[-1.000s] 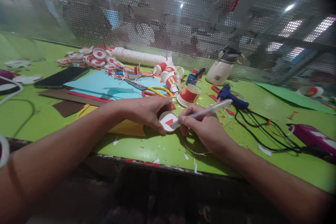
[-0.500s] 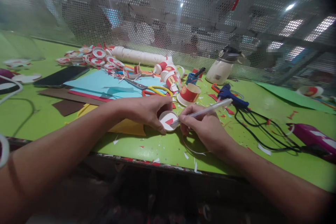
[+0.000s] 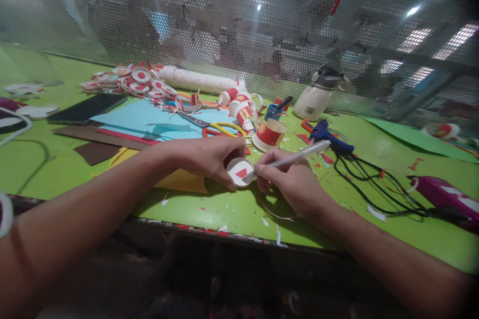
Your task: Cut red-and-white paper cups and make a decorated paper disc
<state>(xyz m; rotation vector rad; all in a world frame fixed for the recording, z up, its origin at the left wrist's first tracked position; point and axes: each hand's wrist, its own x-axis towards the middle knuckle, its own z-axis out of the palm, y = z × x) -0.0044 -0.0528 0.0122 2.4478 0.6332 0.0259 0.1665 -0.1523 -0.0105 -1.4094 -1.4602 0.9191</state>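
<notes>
Left hand [image 3: 209, 157] pinches the disc [image 3: 240, 171], right hand [image 3: 290, 179] grips the pen [image 3: 288, 159]; press too hard and your tip skids off or the disc slips

Under your left hand [image 3: 209, 157] the round white disc [image 3: 240, 171] looks like matt paper with a red paper patch, and the pen [image 3: 295, 156] in your right hand [image 3: 288, 179] is smooth white plastic. The green tabletop [image 3: 232, 209] is matt, the blue sheet [image 3: 149, 119] flat paper, the back screen [image 3: 239, 35] perforated metal.
</notes>
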